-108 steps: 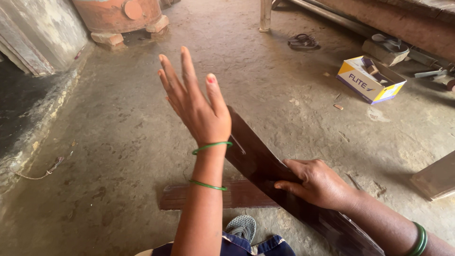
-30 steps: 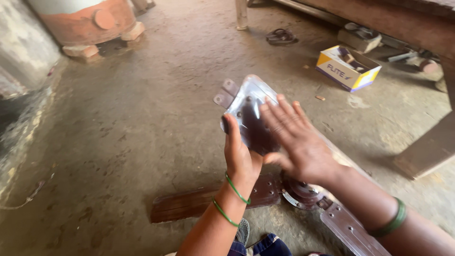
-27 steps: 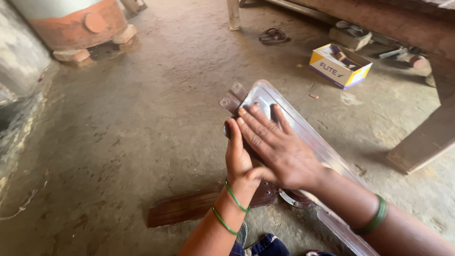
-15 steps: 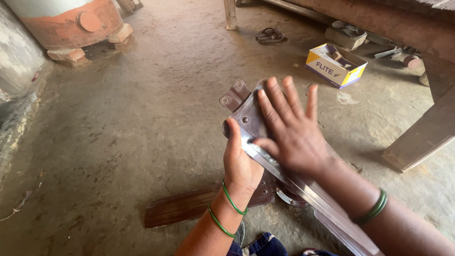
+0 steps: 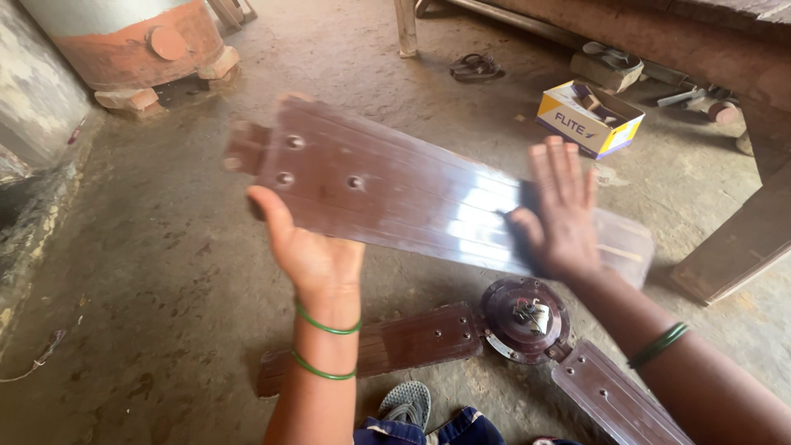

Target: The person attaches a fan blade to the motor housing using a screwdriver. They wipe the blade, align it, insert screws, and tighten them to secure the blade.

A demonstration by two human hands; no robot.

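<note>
- Far left, a rust-red drum (image 5: 140,41) stands on bricks at the edge of the concrete floor (image 5: 148,272), well apart from my work.
- My left hand (image 5: 309,255) holds the near edge of the loose brown fan blade (image 5: 387,194) close to its bracket end: thumb up over the top face, palm turned up toward me, fingers hidden behind the blade, so I cannot tell how firmly they curl.
- The blade is up in the air, lying nearly flat across my view, above the fan hub (image 5: 525,317) on the floor; the hub has two more blades joined to it.
- My right hand (image 5: 560,214) is spread wide, fingers apart, palm flat on the glossy top face toward the broad end; it presses and does not pinch anything.
- I judge the risk like this: the blade is smooth and only one hand truly clasps it, so a push from my flat palm could tip it off my left hand and drop it onto the hub, denting the blade or bending its bracket.
- Far right, a yellow and white cardboard box (image 5: 589,119) sits near a wooden bench leg (image 5: 737,247), out of the way.
</note>
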